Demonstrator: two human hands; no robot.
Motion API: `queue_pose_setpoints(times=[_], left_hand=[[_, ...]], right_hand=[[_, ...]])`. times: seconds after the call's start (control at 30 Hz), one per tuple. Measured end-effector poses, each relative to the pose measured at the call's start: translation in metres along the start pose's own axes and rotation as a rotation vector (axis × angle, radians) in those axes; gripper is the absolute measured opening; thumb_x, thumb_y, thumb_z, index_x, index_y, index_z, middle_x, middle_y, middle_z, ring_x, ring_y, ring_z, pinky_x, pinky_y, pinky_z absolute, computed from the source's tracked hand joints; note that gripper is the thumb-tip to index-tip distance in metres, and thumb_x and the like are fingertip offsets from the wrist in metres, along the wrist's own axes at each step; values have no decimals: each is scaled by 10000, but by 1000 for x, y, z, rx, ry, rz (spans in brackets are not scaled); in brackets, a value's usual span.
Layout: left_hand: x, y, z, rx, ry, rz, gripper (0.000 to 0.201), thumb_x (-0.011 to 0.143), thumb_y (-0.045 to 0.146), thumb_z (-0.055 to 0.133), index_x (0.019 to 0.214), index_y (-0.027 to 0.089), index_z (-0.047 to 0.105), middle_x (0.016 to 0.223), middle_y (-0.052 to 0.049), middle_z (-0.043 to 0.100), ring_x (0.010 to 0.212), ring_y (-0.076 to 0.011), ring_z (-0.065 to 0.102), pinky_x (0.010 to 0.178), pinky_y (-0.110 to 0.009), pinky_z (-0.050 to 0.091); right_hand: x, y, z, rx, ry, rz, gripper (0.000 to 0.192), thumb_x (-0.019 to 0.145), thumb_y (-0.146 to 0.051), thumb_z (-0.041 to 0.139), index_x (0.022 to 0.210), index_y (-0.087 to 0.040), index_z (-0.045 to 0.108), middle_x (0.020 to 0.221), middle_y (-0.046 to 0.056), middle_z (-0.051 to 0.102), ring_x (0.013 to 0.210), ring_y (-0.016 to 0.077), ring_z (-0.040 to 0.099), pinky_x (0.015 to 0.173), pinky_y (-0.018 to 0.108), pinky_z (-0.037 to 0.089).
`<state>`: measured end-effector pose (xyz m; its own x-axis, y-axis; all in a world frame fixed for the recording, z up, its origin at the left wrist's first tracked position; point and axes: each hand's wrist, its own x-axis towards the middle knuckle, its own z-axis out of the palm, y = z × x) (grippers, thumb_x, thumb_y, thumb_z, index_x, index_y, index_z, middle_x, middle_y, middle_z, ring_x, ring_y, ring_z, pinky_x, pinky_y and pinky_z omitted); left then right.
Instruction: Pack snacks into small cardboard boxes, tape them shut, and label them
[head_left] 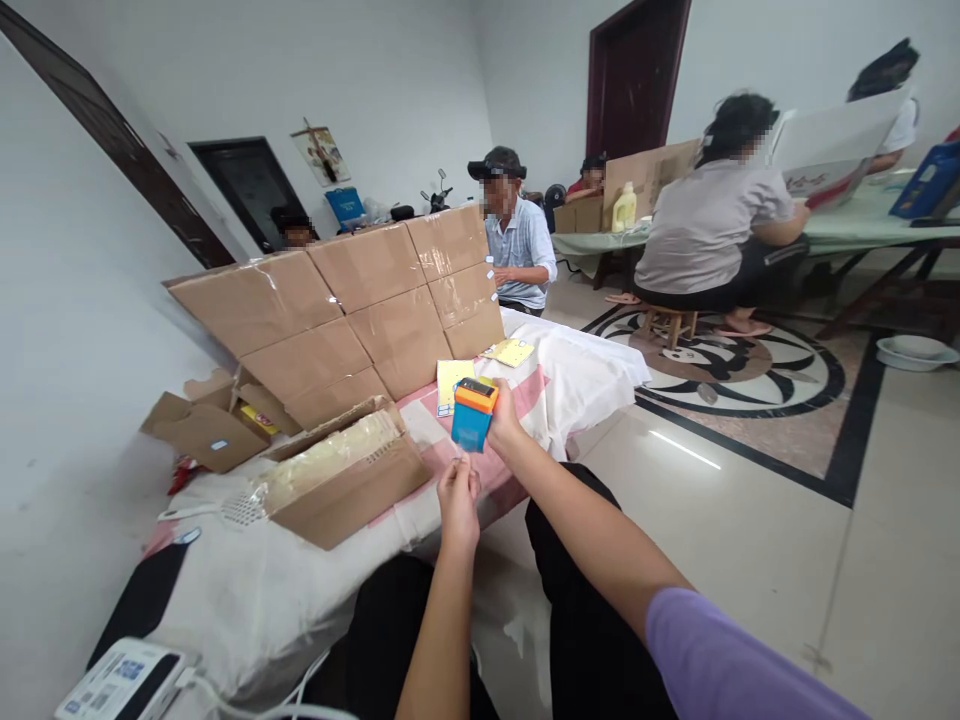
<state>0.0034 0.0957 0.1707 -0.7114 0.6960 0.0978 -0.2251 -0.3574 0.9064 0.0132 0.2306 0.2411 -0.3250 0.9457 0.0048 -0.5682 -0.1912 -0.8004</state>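
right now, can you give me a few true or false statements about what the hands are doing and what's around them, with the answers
1. The right hand holds a blue box with an orange top. True.
2. The left hand rests flat on the open carton. False: it is raised just below the blue box, fingers pinched together, apart from the carton.
3. Sealed cardboard boxes are stacked behind the open carton. True.
4. The blue box lies on the floor. False: it is held up over the cloth-covered table.
5. A person in a cap sits beyond the stacked boxes. True.
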Motion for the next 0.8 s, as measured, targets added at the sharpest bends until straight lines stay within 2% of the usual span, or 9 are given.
queue_pose_setpoints(times=[0.13,0.3,0.43,0.63,0.73,0.8], left_hand=[[4,13,-8,12,49,55,552,770,587,744,592,188,408,458,94,303,439,-46,264,471,-198,218],[9,24,-20,36,111,101,455,789,585,720,694,167,566,455,91,325,453,-59,273,477,-197,231],[11,29,-24,50,136,124,411,759,539,758,822,145,660,487,91,352,480,-60,296,496,-189,255],[11,34,-28,118,162,154,453,739,551,769,912,134,725,522,86,355,495,-62,306,485,-191,238],[11,36,-30,156,164,177,461,750,566,752,906,133,739,524,81,353,500,-67,308,486,-196,238],[11,38,-32,176,160,193,469,771,575,730,921,131,749,524,80,343,503,-69,306,498,-200,252]], right_hand=[[24,-6,-16,-51,53,-70,217,848,-445,481,823,-231,498,698,4,613,712,206,633,656,324,546],[61,-10,-43,-404,-47,-268,196,761,-327,627,895,-206,550,901,16,648,896,191,622,877,348,519],[83,-7,-58,-481,-73,-267,211,692,-194,594,899,-189,550,887,10,639,872,180,594,887,344,503],[86,5,-68,-585,-115,-203,183,661,-180,541,844,-185,542,771,-3,626,748,169,589,744,314,528],[82,2,-70,-655,-82,-226,117,652,-205,583,752,-199,522,735,8,615,810,202,611,807,353,522],[78,-4,-71,-694,-45,-281,150,644,-221,632,698,-210,493,741,29,611,921,236,616,895,388,493]])
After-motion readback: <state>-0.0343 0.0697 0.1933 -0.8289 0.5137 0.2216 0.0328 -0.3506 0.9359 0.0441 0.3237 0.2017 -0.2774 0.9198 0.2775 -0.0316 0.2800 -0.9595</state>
